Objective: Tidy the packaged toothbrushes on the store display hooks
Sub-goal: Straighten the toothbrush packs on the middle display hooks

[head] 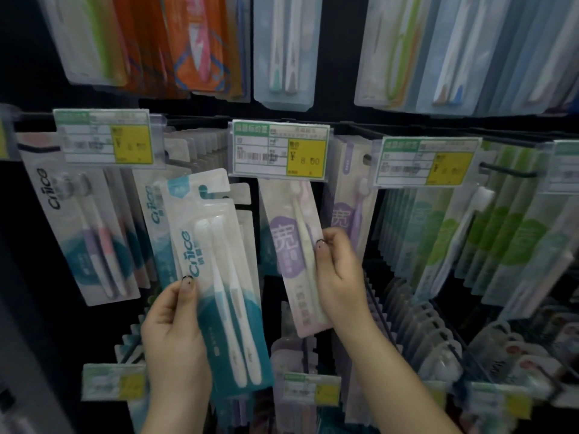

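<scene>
Hook wall; hands (175, 327) (340, 277) pinch tilted packs (219, 277).

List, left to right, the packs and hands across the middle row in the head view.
Pink-and-purple toothbrush pack → left hand → teal two-brush pack → lilac pack → right hand → green packs.

Glossy clear plastic fronts the teal toothbrush pack (219, 292); paper price tag (279, 151).
</scene>
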Demonstrator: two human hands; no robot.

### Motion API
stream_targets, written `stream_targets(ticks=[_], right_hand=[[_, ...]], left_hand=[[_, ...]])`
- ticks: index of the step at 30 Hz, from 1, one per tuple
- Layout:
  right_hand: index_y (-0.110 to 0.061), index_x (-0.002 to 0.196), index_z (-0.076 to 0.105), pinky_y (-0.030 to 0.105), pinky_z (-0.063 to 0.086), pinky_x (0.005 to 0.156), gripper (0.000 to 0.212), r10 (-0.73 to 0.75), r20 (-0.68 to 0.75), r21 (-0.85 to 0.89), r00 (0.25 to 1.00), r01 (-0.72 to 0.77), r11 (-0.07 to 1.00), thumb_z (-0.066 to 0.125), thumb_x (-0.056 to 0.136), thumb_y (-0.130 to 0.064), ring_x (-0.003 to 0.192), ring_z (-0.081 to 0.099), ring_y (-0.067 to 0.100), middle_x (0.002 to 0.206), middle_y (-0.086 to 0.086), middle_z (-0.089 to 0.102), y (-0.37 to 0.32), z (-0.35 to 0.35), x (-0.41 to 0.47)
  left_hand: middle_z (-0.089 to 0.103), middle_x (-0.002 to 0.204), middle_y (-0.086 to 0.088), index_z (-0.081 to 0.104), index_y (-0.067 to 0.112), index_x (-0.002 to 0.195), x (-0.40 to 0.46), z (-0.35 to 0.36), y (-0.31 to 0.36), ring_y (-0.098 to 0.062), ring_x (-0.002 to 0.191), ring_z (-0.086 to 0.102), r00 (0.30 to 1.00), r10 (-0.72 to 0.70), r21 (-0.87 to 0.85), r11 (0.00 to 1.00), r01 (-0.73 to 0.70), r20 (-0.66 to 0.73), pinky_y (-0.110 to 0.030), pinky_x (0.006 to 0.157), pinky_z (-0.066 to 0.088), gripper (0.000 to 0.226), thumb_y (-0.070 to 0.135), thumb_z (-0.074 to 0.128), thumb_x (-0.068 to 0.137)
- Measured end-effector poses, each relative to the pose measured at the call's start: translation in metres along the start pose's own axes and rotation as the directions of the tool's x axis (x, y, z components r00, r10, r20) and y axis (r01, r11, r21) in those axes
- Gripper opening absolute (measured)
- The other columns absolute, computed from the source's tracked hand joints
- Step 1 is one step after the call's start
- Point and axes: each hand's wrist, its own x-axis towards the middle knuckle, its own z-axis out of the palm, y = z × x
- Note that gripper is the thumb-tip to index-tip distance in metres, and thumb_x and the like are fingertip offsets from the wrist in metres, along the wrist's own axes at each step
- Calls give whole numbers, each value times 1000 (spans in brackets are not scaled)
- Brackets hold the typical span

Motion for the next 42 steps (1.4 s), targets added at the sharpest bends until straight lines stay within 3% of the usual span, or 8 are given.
stream_targets(ticks=[8, 14, 17, 22, 28, 33, 37, 42], right_hand=[[-10, 86, 52, 40, 34, 50, 27, -91, 26, -13, 995, 92, 996, 39, 94, -33, 56, 45, 31, 66, 14, 51, -28, -28, -26], [-16, 84, 52, 37, 33, 46, 30, -84, -25, -64, 996, 83, 994, 37, 92, -41, 52, 45, 26, 66, 10, 51, -31, -46, -30], [-15, 83, 52, 39, 35, 47, 26, -49, -67, -136, 997, 39, 990, 38, 95, -34, 51, 45, 25, 65, 9, 52, -23, -56, -30], [-17, 80, 50, 33, 31, 47, 21, -7, -164, -200, 986, -26, 979, 37, 93, -27, 54, 44, 25, 67, 11, 50, -15, -68, -31], [-20, 79, 51, 21, 28, 47, 22, 94, -221, -229, 971, -145, 963, 41, 99, -19, 51, 42, 11, 60, 6, 49, 0, -79, -35], [-14, 80, 53, 31, 34, 56, 21, 243, -295, -150, 924, -296, 943, 41, 97, -18, 62, 47, 21, 75, 19, 57, 10, -82, -40], [-18, 85, 53, 35, 39, 63, 22, 331, -364, -54, 870, -375, 926, 39, 98, -26, 68, 51, 26, 76, 15, 56, 14, -84, -37], [-16, 79, 53, 33, 34, 58, 21, 297, -286, -116, 911, -341, 933, 43, 97, -22, 61, 46, 15, 69, 10, 53, 16, -79, -35]], left_hand=[[62, 75, 6, 66, 25, 73, 6, 3, -3, -20, 78, 56, 1000, 23, 40, 999, -23, 6, -42, 78, 46, 27, 46, 54, 85], [60, 69, 7, 64, 27, 69, 14, 15, -3, -15, 69, 54, 997, 64, 80, 995, -68, 53, -32, 67, 44, 30, 34, 51, 95], [63, 64, 16, 64, 24, 71, 14, 21, -5, -1, 62, 56, 997, 57, 79, 995, -61, 48, -18, 57, 47, 29, 30, 50, 96], [63, 63, 15, 62, 20, 75, 4, 26, -6, 1, 60, 57, 998, 29, 88, 996, -34, 56, -14, 52, 47, 26, 29, 48, 96], [62, 64, 15, 62, 21, 75, 3, 28, -6, -2, 62, 56, 998, 20, 121, 992, -27, 62, -26, 59, 47, 27, 30, 48, 96], [62, 63, 14, 62, 20, 76, 3, 28, -6, 0, 59, 55, 998, 15, 117, 993, -22, 59, -18, 53, 47, 27, 30, 47, 96], [63, 64, 14, 63, 20, 76, 2, 27, -8, -2, 62, 56, 999, -7, 105, 994, 1, 51, -21, 56, 47, 27, 29, 48, 96], [62, 63, 14, 65, 27, 70, 1, 26, -9, -4, 62, 55, 998, -11, 96, 995, 6, 55, -29, 61, 45, 30, 30, 49, 96]])
